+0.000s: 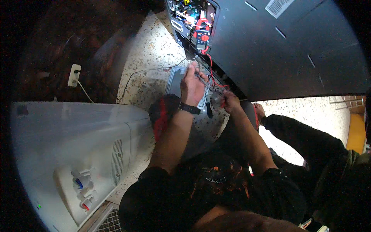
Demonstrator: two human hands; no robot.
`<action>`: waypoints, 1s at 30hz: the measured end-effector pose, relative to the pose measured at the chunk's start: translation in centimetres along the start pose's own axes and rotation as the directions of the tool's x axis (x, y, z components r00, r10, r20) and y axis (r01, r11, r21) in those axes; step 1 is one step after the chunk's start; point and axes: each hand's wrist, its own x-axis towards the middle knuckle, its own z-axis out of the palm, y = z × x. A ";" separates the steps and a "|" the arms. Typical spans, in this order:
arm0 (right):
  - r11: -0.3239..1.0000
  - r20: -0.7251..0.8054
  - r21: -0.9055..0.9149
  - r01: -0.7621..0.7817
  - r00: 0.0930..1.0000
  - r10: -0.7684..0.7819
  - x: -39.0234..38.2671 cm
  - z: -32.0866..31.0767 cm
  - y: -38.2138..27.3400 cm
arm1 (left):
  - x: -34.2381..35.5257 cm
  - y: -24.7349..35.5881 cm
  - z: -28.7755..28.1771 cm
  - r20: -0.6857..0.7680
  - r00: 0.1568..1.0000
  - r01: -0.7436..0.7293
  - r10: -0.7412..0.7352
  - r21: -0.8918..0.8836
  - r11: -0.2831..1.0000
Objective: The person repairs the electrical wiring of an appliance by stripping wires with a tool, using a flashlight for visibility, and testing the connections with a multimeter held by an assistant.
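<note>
My left hand [192,87], with a black watch on its wrist, is closed around a thin dark cable [204,80] that slants down toward my right hand. My right hand [232,102] is closed too; something small with red on it shows at its fingers, too blurred to name. A clamp meter [203,38], red and dark grey, rests at the opening of a black appliance. Its red test leads [211,63] hang down beside my hands. Below them a grey panel [174,80] with a pale rim lies on the floor, and a black-handled tool [209,110] is near it.
The black appliance [278,58] fills the upper right, its lit opening full of wires [189,13]. A white water dispenser [77,135] lies or stands at left. A wall socket [74,75] has a plug in it. Another person's dark-clad leg [305,131] is at right.
</note>
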 end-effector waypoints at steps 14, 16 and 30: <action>-0.273 0.548 -0.744 0.610 0.325 -0.771 -10.0 5.3 -11.6 | 12.0 6.2 7.5 0.285 0.947 -0.238 0.149 0.309 0.921; -0.271 0.582 -0.713 0.647 0.330 -0.743 -10.3 5.9 -12.3 | 12.1 6.2 7.7 0.309 0.948 -0.175 0.076 0.308 0.935; -0.337 0.474 -0.501 0.797 -0.073 -0.877 -8.0 12.2 -16.6 | 8.7 1.0 7.4 0.493 0.870 -0.319 0.000 0.561 0.764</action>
